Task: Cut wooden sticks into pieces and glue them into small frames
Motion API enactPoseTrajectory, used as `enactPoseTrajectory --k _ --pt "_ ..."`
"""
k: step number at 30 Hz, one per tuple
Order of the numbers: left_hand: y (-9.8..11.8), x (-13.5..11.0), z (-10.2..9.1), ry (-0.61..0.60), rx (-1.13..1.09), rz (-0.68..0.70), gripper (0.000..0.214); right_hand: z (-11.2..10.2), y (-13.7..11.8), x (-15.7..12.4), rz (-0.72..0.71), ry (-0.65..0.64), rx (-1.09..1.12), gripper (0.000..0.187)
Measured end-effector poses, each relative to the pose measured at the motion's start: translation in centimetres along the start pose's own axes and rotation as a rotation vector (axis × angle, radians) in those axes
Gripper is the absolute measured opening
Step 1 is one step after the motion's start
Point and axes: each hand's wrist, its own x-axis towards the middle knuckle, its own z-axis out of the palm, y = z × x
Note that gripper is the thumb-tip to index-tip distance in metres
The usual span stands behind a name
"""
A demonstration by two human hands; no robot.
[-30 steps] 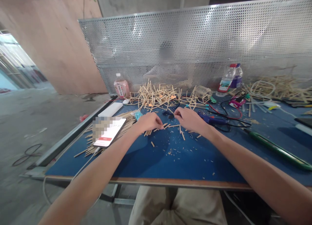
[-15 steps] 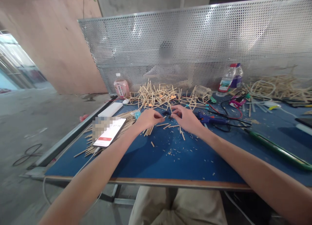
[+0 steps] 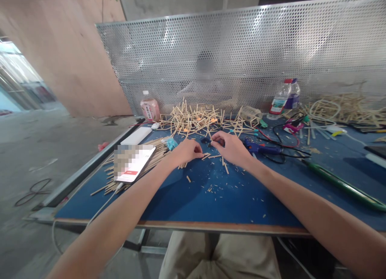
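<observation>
My left hand (image 3: 186, 151) rests on the blue table top (image 3: 193, 194) with its fingers curled, pinching short wooden sticks (image 3: 182, 164) that lie under and beside it. My right hand (image 3: 229, 147) is close to it on the right, fingers pinched at a small black tool (image 3: 206, 141) near a stick. More cut stick pieces (image 3: 224, 166) and chips lie scattered just in front of both hands. A tangled heap of glued sticks (image 3: 193, 120) stands right behind the hands.
A phone (image 3: 132, 162) lies on a bundle of long sticks (image 3: 150, 158) at the left. A blue glue gun (image 3: 261, 147), black and red cables (image 3: 283, 144), a green tool (image 3: 343, 185), bottles (image 3: 285, 96) and a pink bottle (image 3: 150, 106) stand before a perforated metal screen (image 3: 241, 53).
Both hands shifted slightly toward the heap and back; my left hand has settled lower on the short sticks, and my right hand's fingertips sit closer to the black tool.
</observation>
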Motion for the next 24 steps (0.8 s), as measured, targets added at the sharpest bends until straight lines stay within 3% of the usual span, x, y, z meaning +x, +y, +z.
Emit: enactPoseTrajectory --k 9,13,16,20,24 --pt "0.8 -0.6 -0.9 -0.121 0.038 -0.028 0.014 0.0 -0.1 0.0 0.001 -0.064 -0.066 0.013" --pt "0.6 -0.5 -1.0 -0.146 0.125 0.05 0.017 -0.1 -0.2 -0.1 0.001 -0.061 -0.054 0.014" --pt "0.3 -0.5 -1.2 -0.092 0.148 0.107 0.02 0.0 0.1 0.0 0.016 -0.048 0.036 0.014" --pt "0.1 -0.5 -1.5 0.045 -0.05 0.106 0.025 0.3 0.8 0.2 0.079 -0.035 0.225 0.018" --pt "0.4 -0.4 -1.1 0.118 -0.485 0.003 0.027 0.8 0.8 0.2 0.129 -0.083 0.385 0.02"
